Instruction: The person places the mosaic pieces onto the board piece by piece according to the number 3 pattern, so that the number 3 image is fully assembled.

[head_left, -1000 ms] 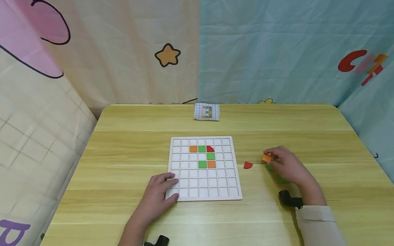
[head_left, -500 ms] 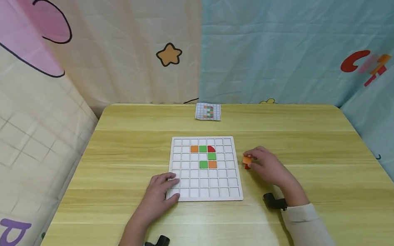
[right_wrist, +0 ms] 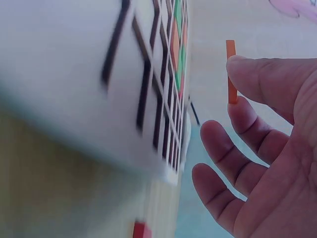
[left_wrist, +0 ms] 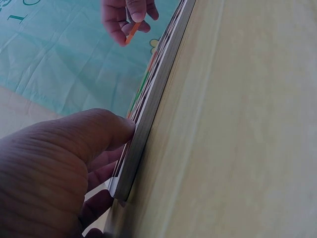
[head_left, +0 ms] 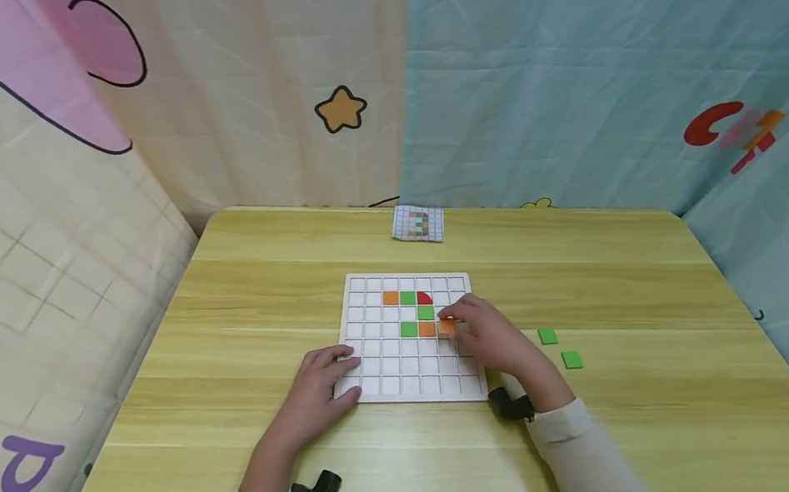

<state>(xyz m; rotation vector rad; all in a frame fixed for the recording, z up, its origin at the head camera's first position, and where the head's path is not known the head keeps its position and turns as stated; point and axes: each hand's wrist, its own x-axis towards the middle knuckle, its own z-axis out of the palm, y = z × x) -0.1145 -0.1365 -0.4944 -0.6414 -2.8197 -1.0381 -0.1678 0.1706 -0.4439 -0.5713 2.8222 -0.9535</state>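
My right hand (head_left: pixel 496 338) pinches an orange square tile (head_left: pixel 447 327) above the right part of the white grid board (head_left: pixel 398 370). In the right wrist view the tile (right_wrist: pixel 231 84) stands edge-on between thumb and fingertip, held off the board; the other fingers (right_wrist: pixel 218 141) are loosely bent. On the board lie orange tiles (head_left: pixel 390 298), green tiles (head_left: pixel 408 298) and a red quarter-circle tile (head_left: pixel 424 298). My left hand (head_left: pixel 316 397) rests on the board's left edge, fingers stretched over the squares. The left wrist view shows that thumb (left_wrist: pixel 116 130) against the board's edge.
Two green square tiles (head_left: pixel 548 336) lie on the wooden table (head_left: pixel 659 402) to the right. A red piece (right_wrist: pixel 142 230) near the board shows in the right wrist view. Behind the board lies a small pattern card (head_left: pixel 417 223). Curtains (head_left: pixel 537 75) hang around the table.
My right hand has carried the orange tile leftward from beside the green tiles, past the red piece, to over the board. The two green tiles are now uncovered. My left hand stays put.
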